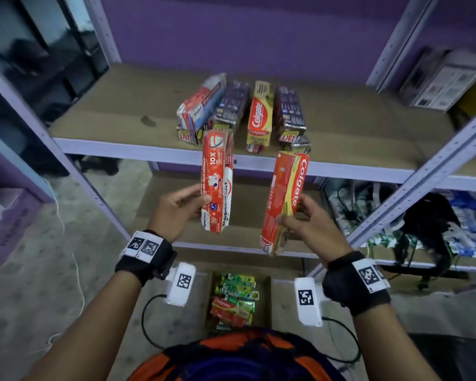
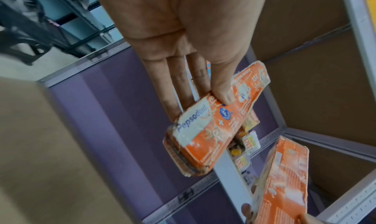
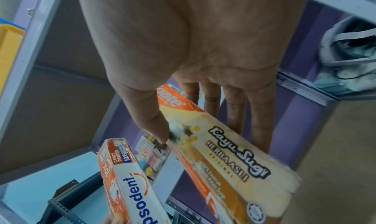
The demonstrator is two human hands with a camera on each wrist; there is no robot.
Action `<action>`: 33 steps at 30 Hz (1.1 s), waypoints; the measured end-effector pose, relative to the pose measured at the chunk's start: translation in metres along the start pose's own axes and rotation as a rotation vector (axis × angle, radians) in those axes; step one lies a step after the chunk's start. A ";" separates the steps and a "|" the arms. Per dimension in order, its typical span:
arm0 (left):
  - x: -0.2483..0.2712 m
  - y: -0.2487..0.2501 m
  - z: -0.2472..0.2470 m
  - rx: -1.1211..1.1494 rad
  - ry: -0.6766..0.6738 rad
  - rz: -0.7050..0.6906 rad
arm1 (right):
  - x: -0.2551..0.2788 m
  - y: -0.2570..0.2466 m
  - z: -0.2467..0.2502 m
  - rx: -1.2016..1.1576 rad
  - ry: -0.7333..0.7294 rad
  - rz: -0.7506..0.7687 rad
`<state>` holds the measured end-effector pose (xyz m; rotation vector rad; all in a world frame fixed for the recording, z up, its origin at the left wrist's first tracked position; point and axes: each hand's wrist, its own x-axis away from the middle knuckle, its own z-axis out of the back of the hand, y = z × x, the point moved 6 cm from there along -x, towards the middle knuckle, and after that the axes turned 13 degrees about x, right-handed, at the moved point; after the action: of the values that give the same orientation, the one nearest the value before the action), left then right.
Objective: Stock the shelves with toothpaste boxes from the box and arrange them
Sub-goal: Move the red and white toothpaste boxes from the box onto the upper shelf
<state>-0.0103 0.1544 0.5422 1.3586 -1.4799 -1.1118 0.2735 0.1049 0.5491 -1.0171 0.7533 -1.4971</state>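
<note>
My left hand (image 1: 176, 207) pinches a red and white Pepsodent box (image 1: 217, 180) between thumb and fingers, held upright in front of the shelf edge (image 1: 149, 154). The same box (image 2: 215, 121) shows under my left thumb. My right hand (image 1: 311, 224) grips a red and yellow Colgate box (image 1: 285, 199), tilted a little, beside the first. Its yellow face (image 3: 230, 163) lies across my right fingers. Several toothpaste boxes (image 1: 242, 111) lie in a row on the brown shelf board (image 1: 107, 111). On the floor below, an open cardboard box (image 1: 238, 301) holds several more packs.
Grey metal uprights (image 1: 423, 171) frame the shelf on both sides. A lower shelf at right carries cables and a dark bag (image 1: 429, 224). A printed carton (image 1: 445, 81) stands at the far right of the upper shelf. Purple wall panels back the rack.
</note>
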 end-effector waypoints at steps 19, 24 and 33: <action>-0.127 0.179 -0.019 -0.449 0.058 -0.314 | -0.110 -0.184 0.046 0.040 0.056 0.122; -0.151 0.193 0.002 -0.656 0.175 -0.217 | -0.146 -0.210 0.020 0.059 -0.011 0.022; -0.179 0.158 0.047 -0.902 0.293 -0.076 | -0.197 -0.221 -0.032 0.131 -0.130 -0.156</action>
<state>-0.0833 0.3410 0.6805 0.8700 -0.5711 -1.3246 0.1512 0.3350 0.6935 -1.0812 0.4869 -1.5749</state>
